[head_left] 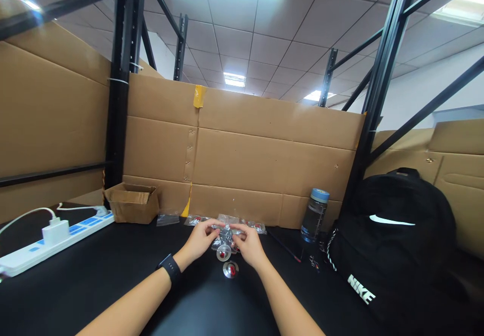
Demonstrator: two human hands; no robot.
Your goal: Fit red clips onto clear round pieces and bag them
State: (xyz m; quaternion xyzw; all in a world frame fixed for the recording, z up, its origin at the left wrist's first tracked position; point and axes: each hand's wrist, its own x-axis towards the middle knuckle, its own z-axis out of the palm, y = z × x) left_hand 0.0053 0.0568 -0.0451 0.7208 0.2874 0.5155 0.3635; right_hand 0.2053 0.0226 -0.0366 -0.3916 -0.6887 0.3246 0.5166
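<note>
My left hand [200, 242], with a black watch on its wrist, and my right hand [247, 245] meet over the black table [113, 275], both pinching a small clear plastic bag [226, 235] with small metal parts inside. Just below the bag a round metal piece with a red centre [223, 252] hangs or rests between the hands. A second round metal piece with a red centre [230, 269] lies on the table beneath them. More small clear bags with red-marked parts [257, 226] lie behind the hands against the cardboard wall.
A small open cardboard box [132, 202] stands at the back left. A white power strip with a plugged charger [53, 240] lies at the left. A water bottle [314, 215] and a black backpack [393, 245] stand at the right. Cardboard panels [264, 159] wall the table.
</note>
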